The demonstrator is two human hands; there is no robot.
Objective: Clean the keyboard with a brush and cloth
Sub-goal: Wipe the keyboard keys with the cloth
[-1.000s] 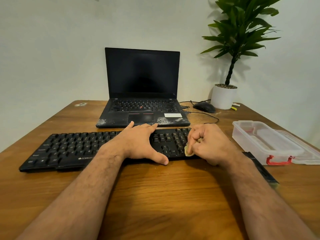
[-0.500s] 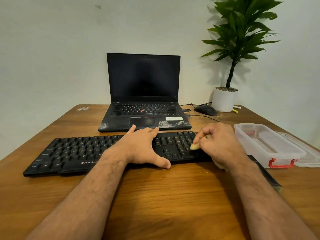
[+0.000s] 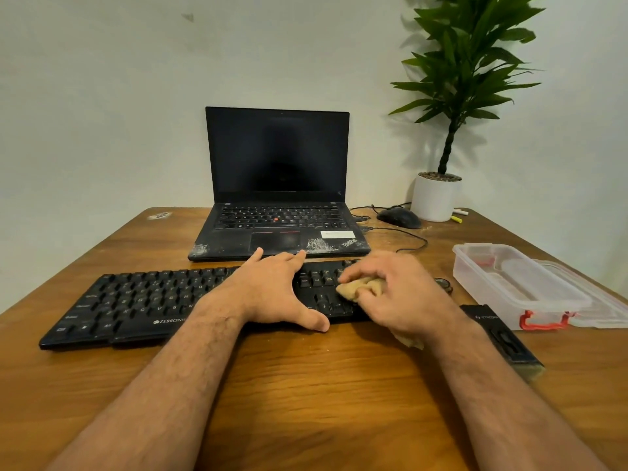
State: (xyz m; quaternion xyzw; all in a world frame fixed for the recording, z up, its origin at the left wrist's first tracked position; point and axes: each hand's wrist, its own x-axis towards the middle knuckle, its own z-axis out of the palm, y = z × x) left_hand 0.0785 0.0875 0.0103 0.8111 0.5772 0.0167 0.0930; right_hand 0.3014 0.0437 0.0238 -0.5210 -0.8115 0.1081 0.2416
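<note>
Fingers of the right hand (image 3: 404, 294) curl round a bunched tan cloth (image 3: 360, 287), pressing it on the right end of the black keyboard (image 3: 142, 300). The left hand (image 3: 272, 290) lies flat with straight fingers over the keys. The keyboard rests along the wooden table (image 3: 306, 385), in front of a dusty laptop (image 3: 278, 185). A black brush (image 3: 503, 338) and a clear plastic box (image 3: 516, 287) lie to the right. Half a second ago only a small bit of cloth showed at the fingertips; now more bulges out.
</note>
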